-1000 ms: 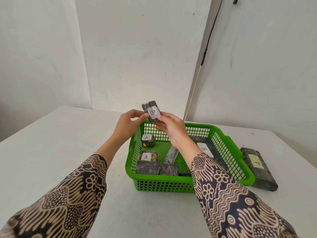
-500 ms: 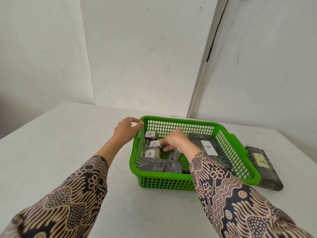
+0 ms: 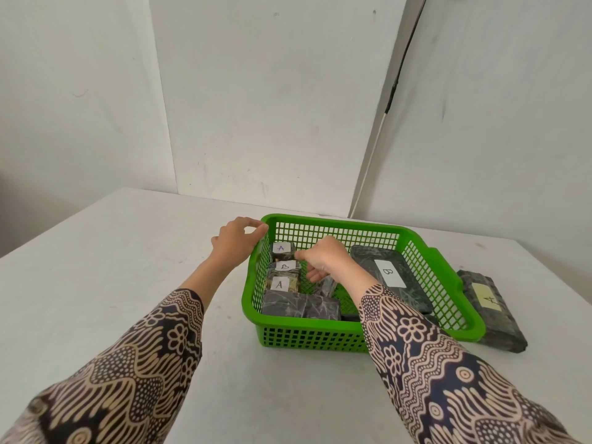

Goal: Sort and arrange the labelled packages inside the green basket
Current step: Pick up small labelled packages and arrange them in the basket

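Note:
The green basket [image 3: 307,324] stands on the white table. Along its left wall lies a row of small packages: one labelled A [image 3: 282,249], one labelled B [image 3: 285,266] and another A [image 3: 279,284]. My right hand [image 3: 325,257] reaches into the basket, its fingertips pinched at the right edge of the small B package. My left hand [image 3: 238,241] curls over the basket's far left rim corner. A large flat package labelled B [image 3: 387,274] fills the right side. Two dark unlabelled packages [image 3: 301,307] lie along the front wall.
Outside the basket, against its right side, a long dark package with a yellow A label [image 3: 490,310] lies on the table. A tilted grey package [image 3: 326,286] sits under my right hand. White walls and a thin cable [image 3: 381,123] stand behind the table.
My right hand brought the small B package down from above the basket and set it between the two small A packages. My left hand let go of it and moved to the basket's rim.

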